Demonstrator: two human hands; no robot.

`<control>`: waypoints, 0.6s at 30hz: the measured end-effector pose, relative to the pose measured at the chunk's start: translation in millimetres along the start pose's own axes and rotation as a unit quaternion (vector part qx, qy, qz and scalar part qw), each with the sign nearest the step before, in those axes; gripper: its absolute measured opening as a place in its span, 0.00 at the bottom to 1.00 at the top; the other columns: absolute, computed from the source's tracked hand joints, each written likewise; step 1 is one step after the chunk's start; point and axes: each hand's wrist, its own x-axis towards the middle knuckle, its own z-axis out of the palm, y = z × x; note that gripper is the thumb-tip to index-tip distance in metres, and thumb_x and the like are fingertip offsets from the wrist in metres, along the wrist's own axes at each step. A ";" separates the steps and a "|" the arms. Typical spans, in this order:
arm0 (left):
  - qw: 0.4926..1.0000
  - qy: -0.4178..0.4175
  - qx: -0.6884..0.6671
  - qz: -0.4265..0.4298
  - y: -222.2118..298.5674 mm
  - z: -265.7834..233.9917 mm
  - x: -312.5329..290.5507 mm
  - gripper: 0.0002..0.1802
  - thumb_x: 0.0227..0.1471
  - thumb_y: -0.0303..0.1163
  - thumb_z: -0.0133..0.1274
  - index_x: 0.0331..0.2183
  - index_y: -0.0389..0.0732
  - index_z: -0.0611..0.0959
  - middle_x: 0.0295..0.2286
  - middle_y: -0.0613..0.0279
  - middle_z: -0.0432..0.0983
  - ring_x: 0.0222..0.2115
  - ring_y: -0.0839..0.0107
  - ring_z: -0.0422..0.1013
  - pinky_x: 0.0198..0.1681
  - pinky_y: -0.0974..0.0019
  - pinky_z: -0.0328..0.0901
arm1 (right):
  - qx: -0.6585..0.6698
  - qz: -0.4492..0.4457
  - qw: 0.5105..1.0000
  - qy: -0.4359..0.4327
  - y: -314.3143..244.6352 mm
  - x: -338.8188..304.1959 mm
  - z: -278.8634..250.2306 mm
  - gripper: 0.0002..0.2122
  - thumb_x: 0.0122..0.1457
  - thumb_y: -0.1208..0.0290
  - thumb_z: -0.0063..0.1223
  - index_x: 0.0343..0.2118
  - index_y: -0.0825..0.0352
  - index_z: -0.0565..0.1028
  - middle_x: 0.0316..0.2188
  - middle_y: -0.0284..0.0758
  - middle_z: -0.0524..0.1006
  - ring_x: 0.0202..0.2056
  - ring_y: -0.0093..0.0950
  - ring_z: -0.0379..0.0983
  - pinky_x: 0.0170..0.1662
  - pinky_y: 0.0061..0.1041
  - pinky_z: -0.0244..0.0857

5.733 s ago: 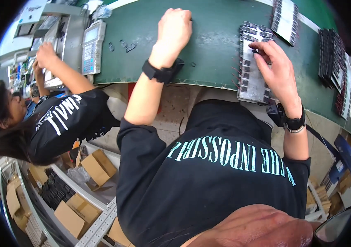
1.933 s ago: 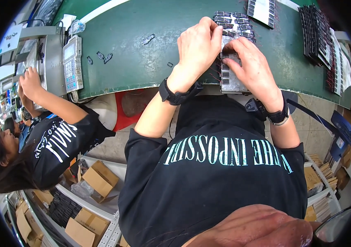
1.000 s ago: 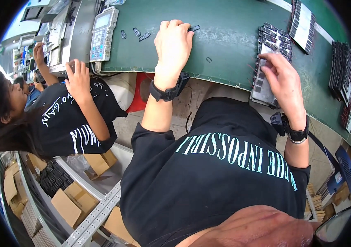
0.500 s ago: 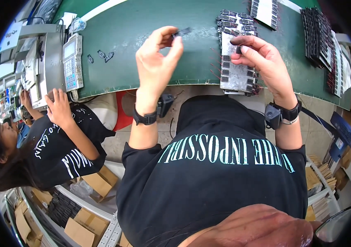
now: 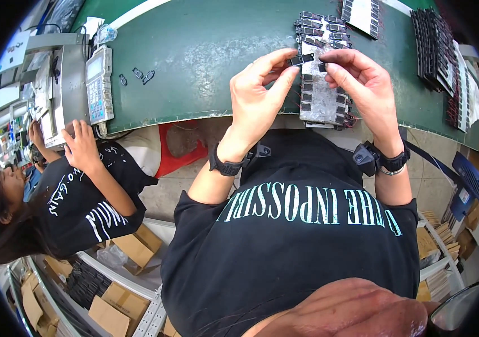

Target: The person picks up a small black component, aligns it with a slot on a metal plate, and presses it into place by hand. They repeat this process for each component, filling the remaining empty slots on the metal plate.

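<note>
A small black component (image 5: pixel 300 59) is being pinched by the left hand (image 5: pixel 257 95) above the grey tray (image 5: pixel 322 101) on the green table (image 5: pixel 194 50). A second, smaller dark piece, apparently, is being gripped by the right hand (image 5: pixel 363 84); both hands are being kept closed.

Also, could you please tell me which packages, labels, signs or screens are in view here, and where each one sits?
Handheld controller: far left of the green table, upright grey slab, pale screen above rows of keys.
White label: upper left on the grey machine, small tilted rectangle.
Cardboard boxes: low left, under the table, plain brown.
Clear bag: beside those boxes, crumpled.
Blue crate: right edge, on the floor.
</note>
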 end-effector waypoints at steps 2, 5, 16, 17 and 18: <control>1.000 -0.001 -0.002 -0.008 -0.4 3.1 -0.3 0.17 0.54 0.19 0.59 0.47 0.32 0.81 0.40 0.61 0.80 0.38 0.79 0.75 0.44 0.76 0.70 | 0.001 -0.010 1.000 0.010 1.1 1.1 6.3 0.09 0.63 0.75 0.55 0.45 0.71 0.78 0.35 0.28 0.78 0.35 0.14 0.73 0.41 0.14 0.67; 0.999 0.018 -0.043 -0.002 -0.8 8.7 -0.1 0.15 0.52 0.22 0.61 0.44 0.34 0.83 0.36 0.57 0.84 0.36 0.73 0.80 0.42 0.70 0.74 | 0.002 -0.031 0.999 0.029 3.2 3.3 14.2 0.09 0.62 0.77 0.56 0.44 0.70 0.78 0.35 0.27 0.78 0.35 0.14 0.73 0.42 0.14 0.67; 0.999 -0.039 0.023 -0.003 6.0 5.5 4.0 0.16 0.52 0.22 0.60 0.45 0.34 0.83 0.37 0.55 0.84 0.37 0.71 0.80 0.43 0.69 0.74 | -0.130 -0.063 0.989 -0.004 10.5 10.6 6.3 0.07 0.63 0.76 0.56 0.42 0.70 0.76 0.38 0.27 0.75 0.40 0.15 0.70 0.45 0.16 0.66; 0.999 -0.045 0.028 0.000 6.0 5.0 4.6 0.16 0.52 0.22 0.60 0.45 0.34 0.83 0.37 0.55 0.84 0.37 0.71 0.80 0.43 0.69 0.74 | -0.130 -0.063 0.989 -0.005 10.7 11.3 5.2 0.07 0.63 0.76 0.56 0.42 0.70 0.76 0.38 0.27 0.75 0.40 0.15 0.70 0.45 0.16 0.66; 0.999 -0.045 0.028 0.000 6.5 4.6 4.9 0.16 0.52 0.22 0.60 0.45 0.34 0.83 0.37 0.55 0.84 0.37 0.71 0.80 0.43 0.69 0.74 | -0.117 -0.036 0.992 -0.018 11.0 11.6 3.8 0.07 0.63 0.75 0.55 0.43 0.70 0.76 0.38 0.27 0.75 0.40 0.15 0.70 0.44 0.16 0.66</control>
